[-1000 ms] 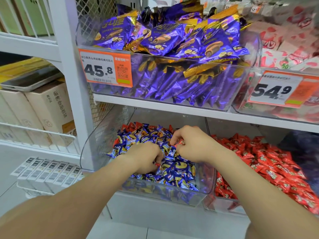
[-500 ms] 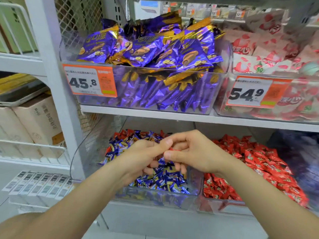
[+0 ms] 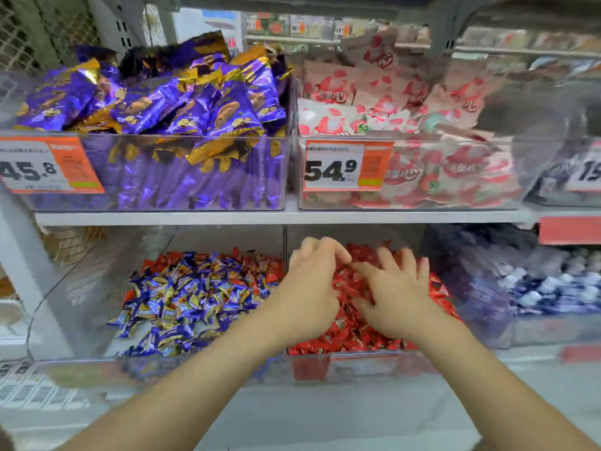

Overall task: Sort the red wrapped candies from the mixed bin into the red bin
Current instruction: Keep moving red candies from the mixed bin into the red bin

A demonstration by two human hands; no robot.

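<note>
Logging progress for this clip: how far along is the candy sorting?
Done: the red bin holds a pile of red candies. In hand: left hand and right hand are over it, right fingers spread; blur hides any candy. To do: red wrappers show in the mixed bin.

The mixed bin (image 3: 81, 320) before me is clear. Its blue candies (image 3: 182, 297) carry gold print, and a few red candies (image 3: 169, 260) show at the back. The red bin (image 3: 357, 366) is filled with the same red. Above, the purple packets (image 3: 162, 102) have gold edges, and the price tags (image 3: 335, 166) are white and orange with black digits.
</note>
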